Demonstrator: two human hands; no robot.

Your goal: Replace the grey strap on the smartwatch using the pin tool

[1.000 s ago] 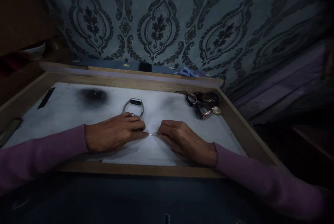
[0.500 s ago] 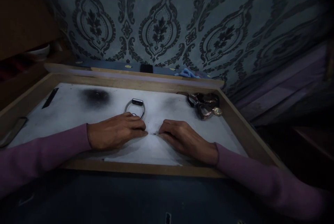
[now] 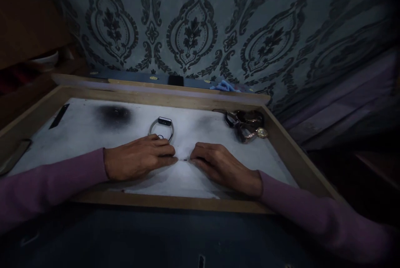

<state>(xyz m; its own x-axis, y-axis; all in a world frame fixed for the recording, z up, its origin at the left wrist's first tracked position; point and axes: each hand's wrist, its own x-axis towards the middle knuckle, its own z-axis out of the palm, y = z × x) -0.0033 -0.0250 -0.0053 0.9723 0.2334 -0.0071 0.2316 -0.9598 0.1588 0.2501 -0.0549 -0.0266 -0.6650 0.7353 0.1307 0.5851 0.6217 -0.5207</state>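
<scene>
Both hands rest low over the white-lined bottom of a shallow wooden tray [image 3: 175, 204]. My left hand [image 3: 142, 157] is closed, thumb and fingers pinched together; whatever it grips is too small to make out. Facing it across a small gap, my right hand [image 3: 223, 166] pinches a thin, dark-tipped pin-like piece [image 3: 185, 160] that points toward the left fingertips. Just behind my left fingers stands a smartwatch [image 3: 164, 121] with a light band looped upright. The lower part of the band is hidden by my left hand.
Several wristwatches [image 3: 246, 124] lie heaped in the tray's far right corner. A flat black strip [image 3: 59, 116] lies at the left, with a dark-rimmed case-like object [image 3: 14, 157] nearer. Blue cloth [image 3: 226, 86] sits beyond the back rim, before a patterned wall [image 3: 191, 35].
The hands keep almost the same place and pinch. Slightly more of the thin piece shows between the fingertips. The view has shifted very little.
</scene>
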